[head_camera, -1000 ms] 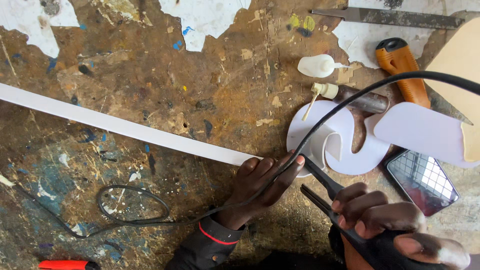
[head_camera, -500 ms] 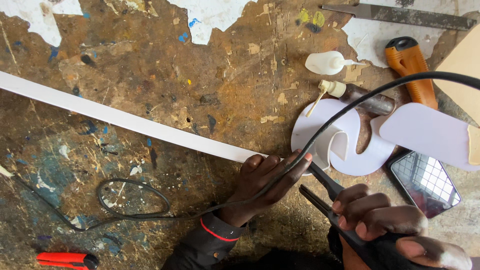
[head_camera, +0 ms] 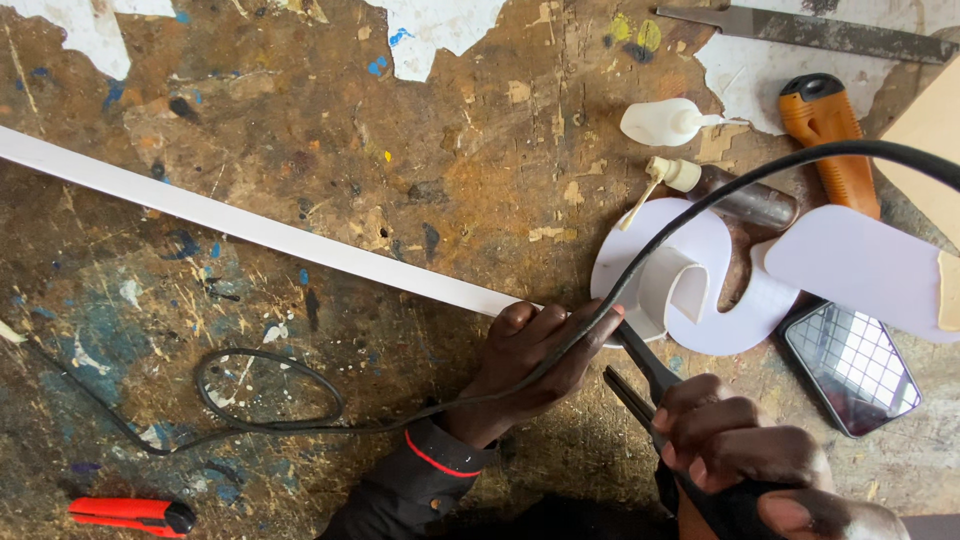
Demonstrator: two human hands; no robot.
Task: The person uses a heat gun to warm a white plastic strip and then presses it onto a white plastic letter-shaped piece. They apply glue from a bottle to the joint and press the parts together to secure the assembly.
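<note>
Since the earlier frame the view has slid slightly; the red knife (head_camera: 132,515) at the lower left now shows more fully, and both hands sit about where they were.

Head view. Left hand (head_camera: 535,358) lies palm down on the near end of the long white strip (head_camera: 250,228), fingers closed together and pressing the strip's end to the bench (head_camera: 300,120). The strip runs from the left edge down and rightward across the bench to that hand. A black cable (head_camera: 700,205) crosses over the left hand's fingers, arcs up to the right edge, and on the other side trails left into a loop on the bench.

Right hand (head_camera: 735,445) is clamped around the handles of black pliers (head_camera: 640,375); the nose of the pliers points up-left at the strip's end, just beside the left fingertips. Jaws look slightly apart, though their tips are hidden.

Just beyond the fingers lies a white curled cutout (head_camera: 690,285), with a flat white rounded piece (head_camera: 860,265) partly over it. A phone (head_camera: 852,365) lies screen-up below that piece. Farther up: a small white bottle (head_camera: 665,122), an orange-handled tool (head_camera: 828,135), a metal file (head_camera: 800,28).
</note>
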